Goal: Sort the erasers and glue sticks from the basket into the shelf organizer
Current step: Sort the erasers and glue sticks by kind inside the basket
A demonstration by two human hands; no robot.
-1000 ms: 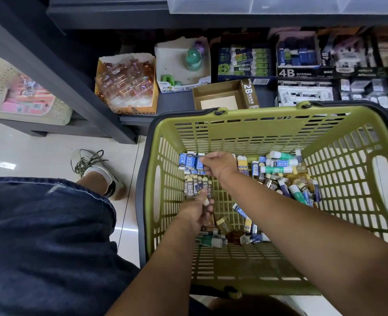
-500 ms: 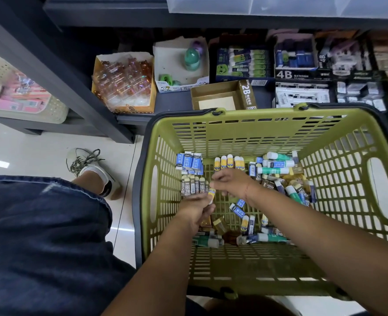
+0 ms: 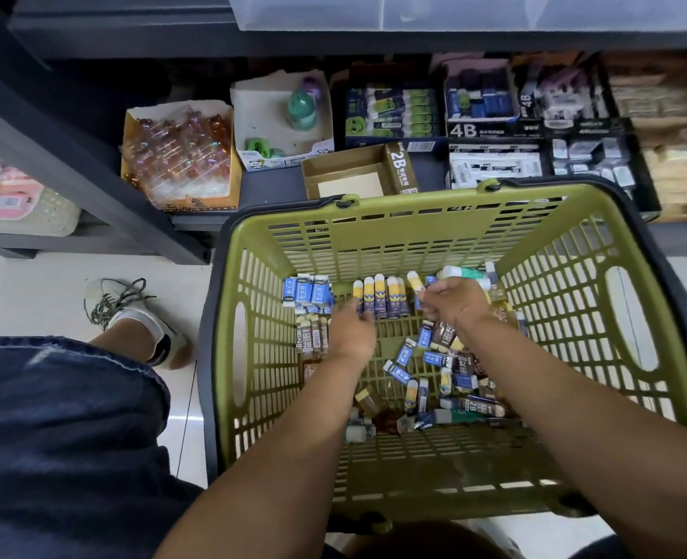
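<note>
Green basket [image 3: 414, 244] holds erasers [image 3: 307, 292] lined up by kind, probably for shelving in batches. The left hand [image 3: 353, 332] reaches the yellow-capped row [image 3: 386, 300] and the right hand [image 3: 456, 306] curls over the loose pile [image 3: 450, 369]; both grips are hidden.

A: Status of the left hand [image 3: 351, 334]?
B: Back of hand faces the camera; its fingers are hidden beneath it, so any grip is undetermined.
A: And the right hand [image 3: 456, 306]?
B: Fingers curl under the palm; contents not visible. It covers part of the glue sticks [image 3: 466, 273].
A: Condition of the shelf [image 3: 271, 185]?
B: The far-right boxes [image 3: 672, 179] are blurred; the clear bin [image 3: 454, 12] is cut off by the top edge.
</note>
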